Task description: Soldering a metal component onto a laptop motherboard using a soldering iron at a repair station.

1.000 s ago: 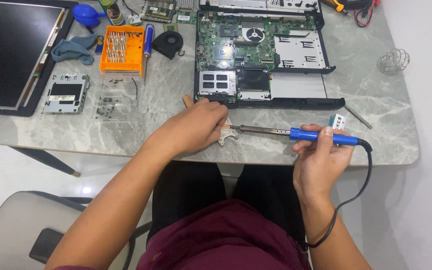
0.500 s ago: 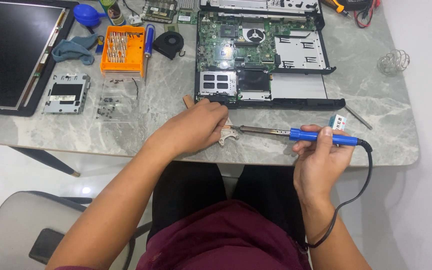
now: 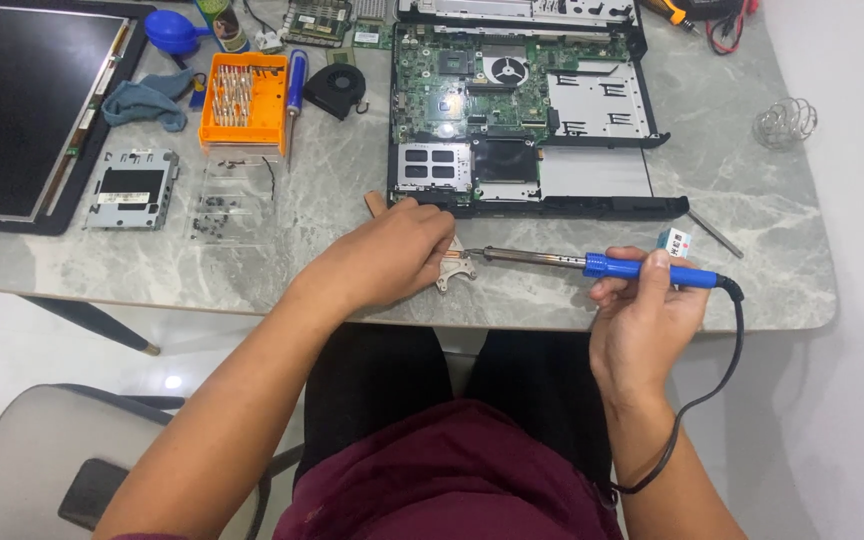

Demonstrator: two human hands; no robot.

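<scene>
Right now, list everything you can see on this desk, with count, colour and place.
soldering iron: one, blue handle, front right, tip toward the metal part
small metal part: one, coppery-grey, front centre, under the left fingers
opened laptop base: one, black with green board, back centre
screen panel: one, black, far left
bit case: one, orange, back left
fan: one, black, beside the case
metal bracket: one, grey, left
wire coil stand: one, silver, right
left hand: on the metal part
right hand: gripping the iron
</scene>
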